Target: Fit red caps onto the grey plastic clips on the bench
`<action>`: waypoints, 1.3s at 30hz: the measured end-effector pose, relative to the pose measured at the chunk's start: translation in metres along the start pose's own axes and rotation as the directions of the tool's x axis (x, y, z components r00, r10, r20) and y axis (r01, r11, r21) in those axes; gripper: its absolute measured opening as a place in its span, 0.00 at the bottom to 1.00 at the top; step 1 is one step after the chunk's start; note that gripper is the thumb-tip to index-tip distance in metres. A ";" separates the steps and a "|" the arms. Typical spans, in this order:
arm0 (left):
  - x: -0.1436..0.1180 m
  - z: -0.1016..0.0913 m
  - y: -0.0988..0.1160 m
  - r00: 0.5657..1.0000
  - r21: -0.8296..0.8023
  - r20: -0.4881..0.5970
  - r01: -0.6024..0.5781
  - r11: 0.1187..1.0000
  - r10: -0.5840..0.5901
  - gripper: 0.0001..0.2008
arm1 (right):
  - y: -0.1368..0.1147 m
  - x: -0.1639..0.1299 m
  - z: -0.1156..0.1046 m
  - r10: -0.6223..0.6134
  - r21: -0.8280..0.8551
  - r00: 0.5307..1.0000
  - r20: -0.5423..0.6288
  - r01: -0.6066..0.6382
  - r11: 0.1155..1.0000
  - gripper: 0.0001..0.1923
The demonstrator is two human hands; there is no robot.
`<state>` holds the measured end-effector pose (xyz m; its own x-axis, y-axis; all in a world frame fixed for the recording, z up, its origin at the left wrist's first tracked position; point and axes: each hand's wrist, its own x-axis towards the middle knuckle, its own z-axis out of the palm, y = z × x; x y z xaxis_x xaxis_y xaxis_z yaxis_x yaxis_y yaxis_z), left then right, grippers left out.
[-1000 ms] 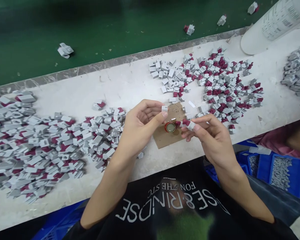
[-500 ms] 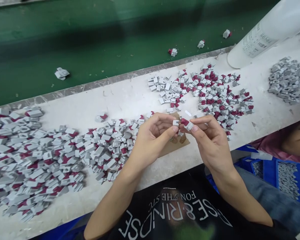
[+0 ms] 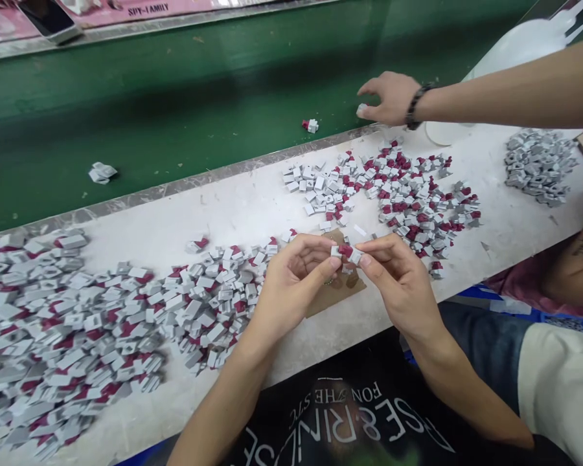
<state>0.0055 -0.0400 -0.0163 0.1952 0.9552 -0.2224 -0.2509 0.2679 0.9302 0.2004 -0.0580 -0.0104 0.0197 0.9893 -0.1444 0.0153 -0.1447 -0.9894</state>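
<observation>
Since the earlier frame, a co-worker's hand [image 3: 391,97] with a beaded bracelet has entered at the upper right, reaching over the green belt [image 3: 175,103], and the two near hands have drawn closer together at centre frame. The left hand [image 3: 296,281] pinches a small grey piece [image 3: 335,251] between thumb and forefinger. The right hand [image 3: 401,281] grips a grey-and-red part [image 3: 350,253] in its fingertips, and the two items touch or nearly touch; the join is too small to resolve. Both are held just above a brown card [image 3: 337,291] lying on the white bench [image 3: 233,200]. A large pile [image 3: 78,323] of grey-and-red parts fills the lower left, and a second pile [image 3: 408,194] lies right of centre. An all-grey heap [image 3: 539,165] sits at the far right. Stray parts [image 3: 102,172] rest on the belt. The co-worker's fingers are curled over a small pale piece on the belt.
</observation>
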 end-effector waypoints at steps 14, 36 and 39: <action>0.010 -0.006 0.013 1.000 0.123 0.029 -0.006 0.992 0.003 0.08 | 0.004 0.016 -0.002 -0.060 -0.045 0.988 0.140 0.066 0.997 0.10; 0.181 -0.087 0.067 0.951 0.699 -0.240 0.030 0.714 0.195 0.05 | 0.014 0.055 -0.015 0.020 -0.126 0.999 -0.049 -0.026 0.992 0.26; 0.203 -0.103 0.063 0.917 0.717 -0.350 0.132 0.684 0.190 0.05 | 0.017 0.048 -0.022 0.042 -0.142 0.996 -0.083 -0.054 0.988 0.27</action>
<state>-0.0687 0.1839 -0.0330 -0.2005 0.9711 -0.1298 0.5341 0.2194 0.8164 0.2239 -0.0131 -0.0341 0.1034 0.9775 -0.1838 0.1563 -0.1985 -0.9676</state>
